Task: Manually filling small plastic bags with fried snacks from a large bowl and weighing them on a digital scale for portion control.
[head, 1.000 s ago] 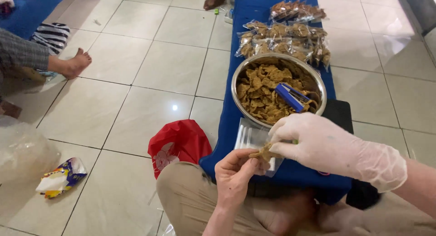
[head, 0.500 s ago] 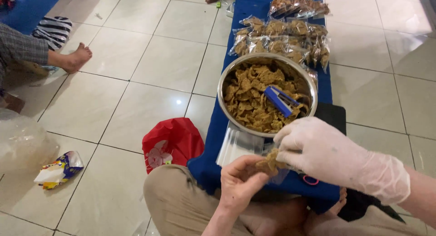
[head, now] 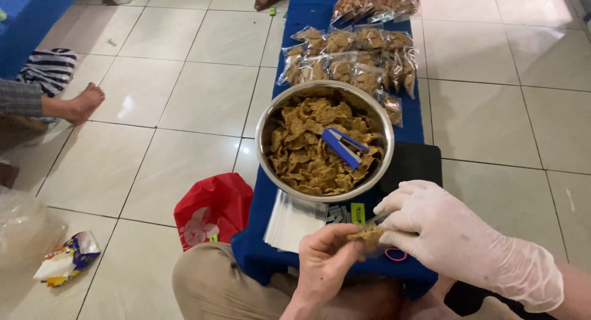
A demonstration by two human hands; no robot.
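Chips [head: 368,235] in a small clear bag are pinched between the bare left hand [head: 324,263] and the gloved right hand [head: 438,229], both grips closed on it, just before one steel bowl [head: 265,149] holding one blue stapler [head: 343,147]. Filled packets [head: 354,56] crowd the blue table [head: 414,113] behind, too overlapped to be counted; one red bag [head: 212,208] lies left, and the held bag's outline is hard to make out

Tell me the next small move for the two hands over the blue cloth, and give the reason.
Probably push the chips deeper into the small clear bag that the bare left hand holds open. The gloved right hand pinches the chips right at the bag's mouth, and the blue stapler lies untouched on the chips in the steel bowl, so sealing looks premature.
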